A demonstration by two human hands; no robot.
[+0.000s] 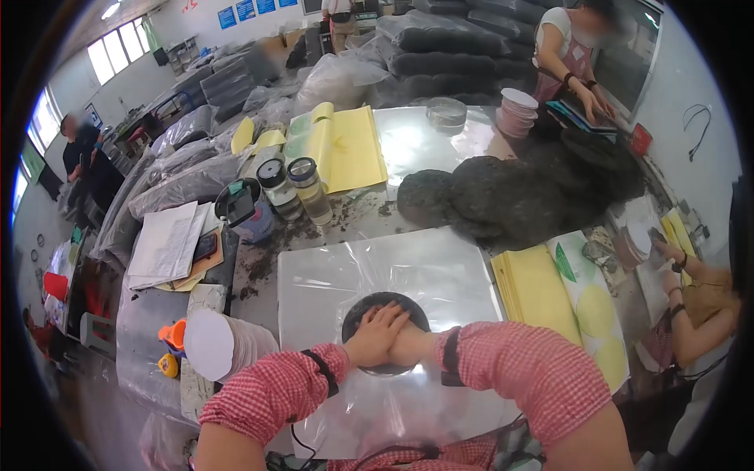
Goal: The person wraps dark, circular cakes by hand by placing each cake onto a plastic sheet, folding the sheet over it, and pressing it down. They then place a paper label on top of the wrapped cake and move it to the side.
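Observation:
My left hand (375, 333) lies across the back of my right hand (411, 345), its fingers stretched out. Both press down on a dark round disc (403, 301), whose middle they cover. The fingers of my right hand are mostly hidden beneath the left. Under the disc is a shiny sheet (330, 286) on the worktable, with clear film over it. Checkered red sleeves with black bands cover both forearms.
A large dark clay-like mass (518, 192) sits beyond the sheet. Left are a stack of round white papers (210, 345), jars (310, 188) and a bucket (250, 224). Yellow sheets (534, 286) lie right. Co-workers' hands work at the far right (593, 102) and near right (675, 271).

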